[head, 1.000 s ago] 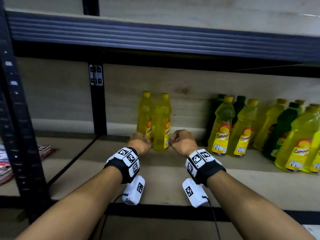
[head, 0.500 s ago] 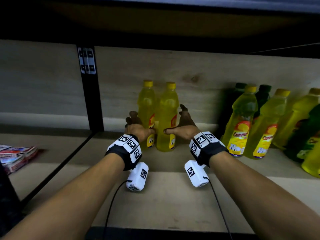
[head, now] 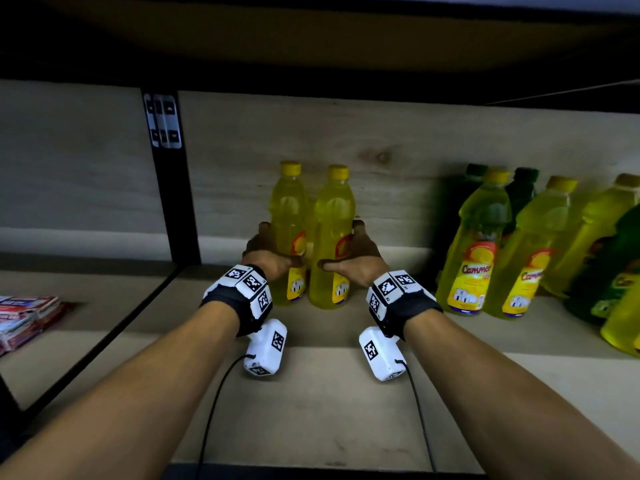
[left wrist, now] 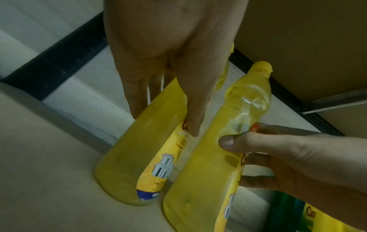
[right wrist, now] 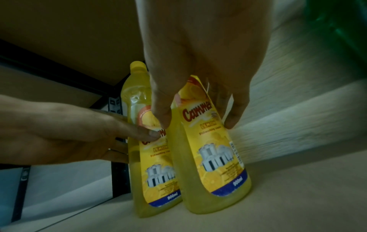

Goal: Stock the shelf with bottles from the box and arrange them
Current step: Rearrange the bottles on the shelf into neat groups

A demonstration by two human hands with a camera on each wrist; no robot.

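standing upright side by side at frame centre on the shelf (head: 322, 403), near the back panel: left yellow bottle (head: 289, 233) and right yellow bottle (head: 332, 237), just beside each other. cupping the left one with the left hand (head: 268, 252), fingers lying straight along its far side, thumb resting on the label. doing likewise on the right one with the right hand (head: 360, 258), thumb touching the front, fingers extended behind. probably nudging the pair square and releasing; worth keeping pressure low on the bodies, sliding rather than tipping, and turning labels forward. reading "cammel", "lemon" and "900ml" on the labels in the right wrist view. crowding the right of the frame: other yellow and green bottles (head: 481, 244), similarly branded. lying at lower left: red packets (head: 24, 317).
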